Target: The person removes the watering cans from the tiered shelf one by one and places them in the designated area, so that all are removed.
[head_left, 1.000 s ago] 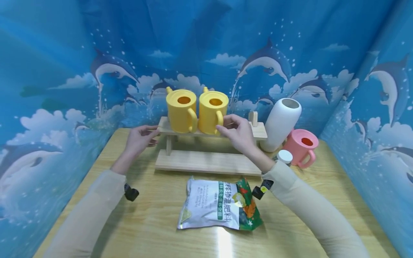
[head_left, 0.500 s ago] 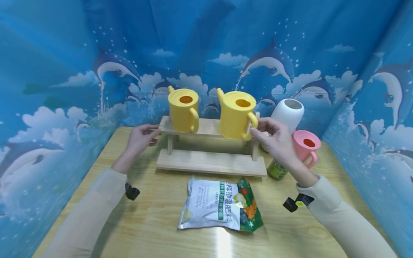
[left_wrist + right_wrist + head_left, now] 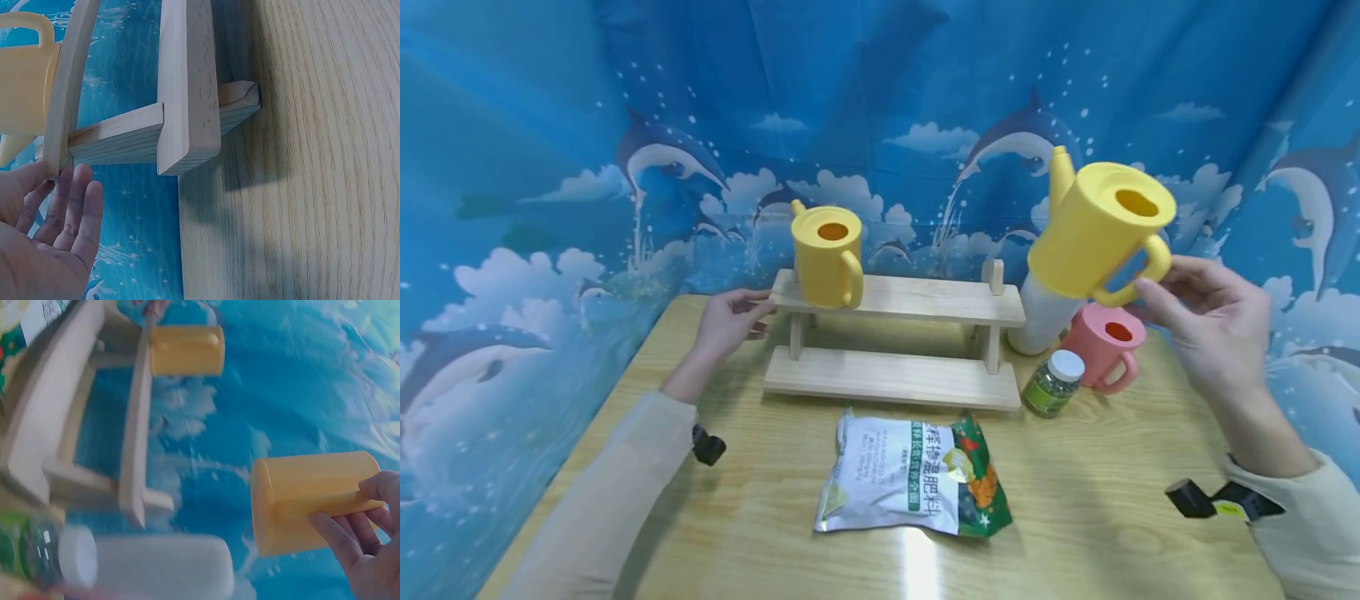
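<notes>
My right hand point(image 3: 1221, 333) grips the handle of a yellow watering can point(image 3: 1086, 237), raised and tilted at the right, in front of a white vase point(image 3: 1041, 321). In the right wrist view, thumb and fingers wrap the handle of this watering can point(image 3: 294, 478). At the other side, my left hand point(image 3: 726, 329) holds the left end of a two-tier wooden shelf point(image 3: 925, 298). The left wrist view has the thumb and fingers on either face of the shelf's upper board point(image 3: 69, 94). A second yellow watering can point(image 3: 820, 271) stands upright on the upper board's left part.
A pink watering can point(image 3: 1093, 342) stands at the right beside the vase. In front of it is a small jar point(image 3: 1052, 387) with a white lid. A fertilizer bag point(image 3: 898, 475) lies before the shelf. A dolphin-print curtain point(image 3: 880, 108) surrounds the table.
My right hand has lifted one yellow watering can off the upper board and carried it right and up, tilting it. The left hand stays at the shelf's end.
</notes>
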The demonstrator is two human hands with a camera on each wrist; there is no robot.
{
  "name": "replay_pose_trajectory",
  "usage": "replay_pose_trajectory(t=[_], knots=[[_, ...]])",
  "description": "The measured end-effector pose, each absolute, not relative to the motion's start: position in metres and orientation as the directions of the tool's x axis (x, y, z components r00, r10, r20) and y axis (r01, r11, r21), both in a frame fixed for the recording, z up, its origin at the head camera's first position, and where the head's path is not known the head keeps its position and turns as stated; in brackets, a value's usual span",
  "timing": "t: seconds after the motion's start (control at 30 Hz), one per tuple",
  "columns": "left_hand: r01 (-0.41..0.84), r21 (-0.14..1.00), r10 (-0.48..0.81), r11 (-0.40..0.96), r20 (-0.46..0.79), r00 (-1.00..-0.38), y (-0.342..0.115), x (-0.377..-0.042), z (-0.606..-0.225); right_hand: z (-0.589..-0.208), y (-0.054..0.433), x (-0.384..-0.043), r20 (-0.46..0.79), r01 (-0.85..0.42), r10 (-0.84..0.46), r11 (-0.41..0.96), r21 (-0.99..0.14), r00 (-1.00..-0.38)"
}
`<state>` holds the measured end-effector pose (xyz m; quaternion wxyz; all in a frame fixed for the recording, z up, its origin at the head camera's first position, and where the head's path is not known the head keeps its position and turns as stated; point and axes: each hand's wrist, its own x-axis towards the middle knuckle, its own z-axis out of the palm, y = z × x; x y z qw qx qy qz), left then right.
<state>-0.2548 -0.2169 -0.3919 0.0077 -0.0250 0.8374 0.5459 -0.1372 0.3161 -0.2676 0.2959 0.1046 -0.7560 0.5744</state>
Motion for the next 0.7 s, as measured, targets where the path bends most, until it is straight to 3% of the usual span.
replay_pose_trajectory(t=[0.13, 0.27, 0.7], knots=[[-0.05, 0.916, -0.031, 0.398, -0.041, -0.999, -0.216, -0.254, -0.391, -0.266, 0.344, -0.133, 0.57, -0.434, 0.284, 0.42, -0.797, -0.771], [-0.052, 0.916, -0.035, 0.398, -0.041, -0.999, -0.216, -0.254, -0.39, -0.272, 0.37, -0.13, 0.515, -0.264, 0.407, 0.53, -0.806, -0.754], [-0.049, 0.929, -0.021, 0.366, -0.044, -0.999, -0.215, -0.25, -0.387, -0.344, 0.429, -0.136, 0.437, -0.027, 0.577, 0.584, -0.811, -0.69]])
